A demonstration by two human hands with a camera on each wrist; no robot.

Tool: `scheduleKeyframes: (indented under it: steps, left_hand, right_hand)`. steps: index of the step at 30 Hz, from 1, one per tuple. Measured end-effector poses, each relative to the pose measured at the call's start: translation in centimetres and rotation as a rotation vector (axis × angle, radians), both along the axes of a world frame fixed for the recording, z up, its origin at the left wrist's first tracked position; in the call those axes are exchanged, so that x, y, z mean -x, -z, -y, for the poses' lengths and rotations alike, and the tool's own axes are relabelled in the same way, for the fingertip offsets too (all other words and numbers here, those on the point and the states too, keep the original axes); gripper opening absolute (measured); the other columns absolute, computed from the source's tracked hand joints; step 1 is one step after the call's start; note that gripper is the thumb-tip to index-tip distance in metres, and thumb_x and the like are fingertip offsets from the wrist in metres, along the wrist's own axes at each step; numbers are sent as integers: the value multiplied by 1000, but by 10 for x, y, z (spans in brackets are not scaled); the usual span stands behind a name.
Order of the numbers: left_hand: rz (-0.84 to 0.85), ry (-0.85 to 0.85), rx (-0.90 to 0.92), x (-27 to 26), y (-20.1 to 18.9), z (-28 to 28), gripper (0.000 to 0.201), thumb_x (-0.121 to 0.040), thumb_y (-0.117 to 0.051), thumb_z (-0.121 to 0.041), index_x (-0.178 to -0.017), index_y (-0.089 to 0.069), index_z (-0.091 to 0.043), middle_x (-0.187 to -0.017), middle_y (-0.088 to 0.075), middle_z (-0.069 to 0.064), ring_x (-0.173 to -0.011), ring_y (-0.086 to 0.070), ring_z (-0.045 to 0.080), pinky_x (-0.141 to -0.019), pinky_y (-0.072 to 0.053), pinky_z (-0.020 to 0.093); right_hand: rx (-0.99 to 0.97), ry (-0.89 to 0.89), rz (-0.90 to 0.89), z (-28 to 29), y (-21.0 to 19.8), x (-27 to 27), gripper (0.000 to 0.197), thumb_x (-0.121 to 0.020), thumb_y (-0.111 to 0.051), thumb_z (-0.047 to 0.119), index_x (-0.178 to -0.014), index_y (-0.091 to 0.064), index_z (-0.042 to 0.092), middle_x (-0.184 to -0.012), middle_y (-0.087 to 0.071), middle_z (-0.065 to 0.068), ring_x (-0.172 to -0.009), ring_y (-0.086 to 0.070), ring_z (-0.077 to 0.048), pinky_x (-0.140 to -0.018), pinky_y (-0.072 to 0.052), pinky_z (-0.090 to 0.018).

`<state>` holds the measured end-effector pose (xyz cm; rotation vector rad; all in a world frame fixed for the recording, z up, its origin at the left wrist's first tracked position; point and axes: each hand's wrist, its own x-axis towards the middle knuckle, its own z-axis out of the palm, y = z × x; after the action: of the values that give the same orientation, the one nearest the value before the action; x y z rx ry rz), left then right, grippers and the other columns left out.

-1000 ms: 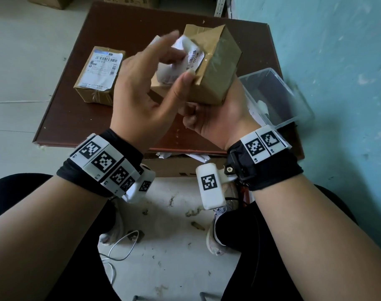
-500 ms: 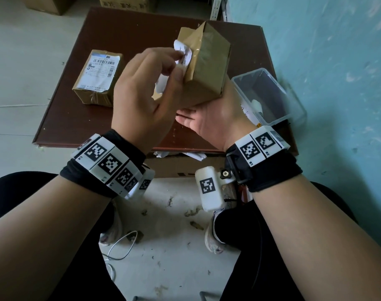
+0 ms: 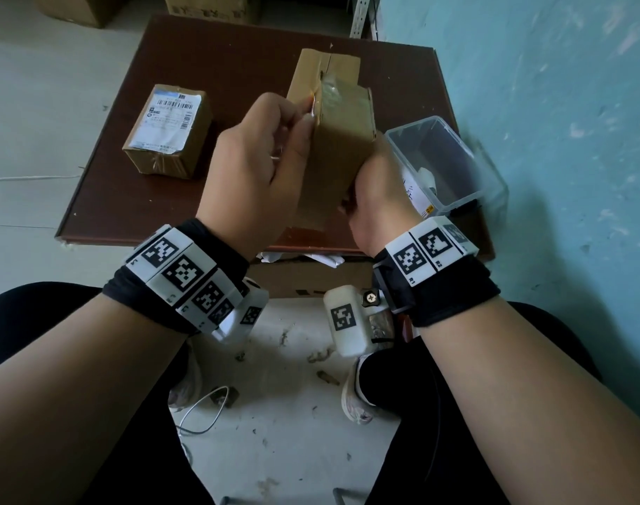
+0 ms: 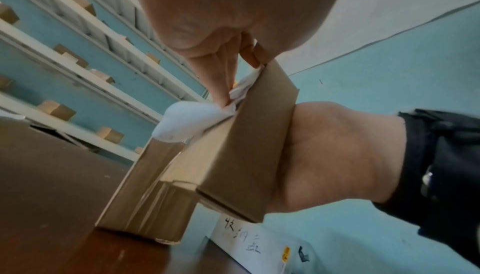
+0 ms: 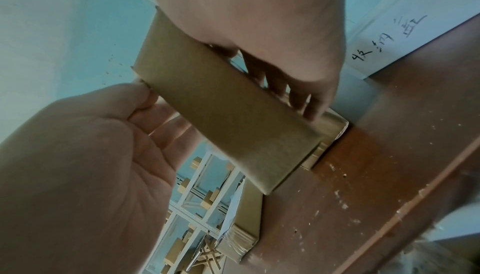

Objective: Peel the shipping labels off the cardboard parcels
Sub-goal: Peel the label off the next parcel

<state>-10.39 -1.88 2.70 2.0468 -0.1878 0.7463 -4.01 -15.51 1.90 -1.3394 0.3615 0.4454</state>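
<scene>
- The right hand [image 3: 375, 198] grips the parcel [image 3: 334, 154] from its right side; in the right wrist view the fingers [image 5: 293, 91] wrap round the far face, with the palm on the near one.
- The parcel stands tilted, its lower end on the brown table [image 3: 238, 67], just beside a clear tub [image 3: 453, 165].
- The left hand [image 3: 254, 165] pinches the white label [image 4: 192, 122] at the parcel's left edge; thumb and fingertips [image 4: 226, 85] nip the crumpled paper.
- The label is partly lifted and bunched. How much of it remains stuck is hard to judge, since the hand covers that face in the head view.
- A second parcel [image 3: 169, 133] lies flat on the table's left part, well apart from the hands, with its printed label [image 3: 170, 120] on top.
- Shelves [image 4: 85, 38] with small boxes line the far wall.
- Paper scraps [image 3: 303, 257] poke out under the table's near edge.
</scene>
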Motion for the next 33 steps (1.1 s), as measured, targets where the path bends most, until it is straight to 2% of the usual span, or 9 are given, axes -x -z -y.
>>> scheduleKeyframes:
  steps: [2,5,10,12,15,18,22,27,33]
  left_hand:
    - [-16,-31,7,1,0,3,21,-110,-51,-20,-98,-58,-3,-82,-68,17,-61,-58,18,-54,-45,36]
    - [-55,-79,-5,2,1,7,24,-111,-51,-22,-97,-57,-4,-70,-60,11,-57,-54,21,-51,-42,36]
    - [-106,-50,51,1,3,11,26,-109,-50,-23,-99,-58,-1,-72,-63,16,-59,-60,29,-56,-47,51]
    - [-72,-48,87,2,-1,11,26,-109,-52,-24,-97,-59,-2,-72,-63,16,-60,-59,28,-56,-47,50]
    - [-21,-47,141,3,-8,10,20,-109,-55,-24,-95,-59,-10,-74,-64,16,-63,-59,30,-57,-48,51]
    - [-28,-21,172,4,-10,9,20,-109,-56,-23,-95,-60,-10,-75,-66,15,-64,-63,31,-58,-52,53]
    - [-43,-32,179,2,-9,8,18,-109,-55,-20,-95,-60,-10,-77,-67,11,-66,-63,27,-60,-52,52]
    - [-89,-36,232,-1,-8,4,18,-109,-54,-24,-97,-61,-12,-82,-69,6,-77,-68,34,-69,-57,56]
    - [-124,9,331,-2,-9,3,18,-109,-54,-20,-93,-61,-20,-80,-69,-8,-76,-70,14,-75,-62,45]
  right_hand:
    - [-104,-48,70,-2,-1,2,56,-114,-36,57,-120,-76,19,-103,-83,-6,-103,-76,-27,-95,-60,-41]
    - [-182,-83,226,-5,-2,6,82,-101,-46,79,-159,-55,21,-150,-67,-12,-139,-65,-32,-122,-46,-60]
    - [-163,-87,347,-7,-3,10,108,-80,-68,92,-163,-52,25,-161,-59,-7,-150,-55,-27,-129,-36,-62]
    - [-140,-116,393,-8,-4,9,111,-73,-75,92,-158,-57,24,-157,-63,-6,-148,-58,-28,-128,-37,-63]
    - [-147,-131,410,-6,-7,8,85,-82,-79,70,-146,-65,16,-138,-72,-16,-130,-70,-35,-118,-50,-66]
    - [-129,-163,383,-6,-7,7,93,-80,-77,79,-150,-65,18,-145,-70,-14,-137,-66,-34,-122,-44,-66]
    - [-131,-159,365,-6,-9,7,81,-83,-74,71,-136,-73,10,-124,-76,-19,-122,-73,-42,-114,-52,-68]
    - [-103,-131,359,-9,-12,7,79,-79,-72,73,-130,-76,13,-124,-76,-22,-120,-74,-42,-111,-55,-66]
    - [-88,-105,353,-11,-16,7,81,-76,-70,75,-127,-78,13,-123,-76,-24,-119,-74,-42,-108,-58,-63]
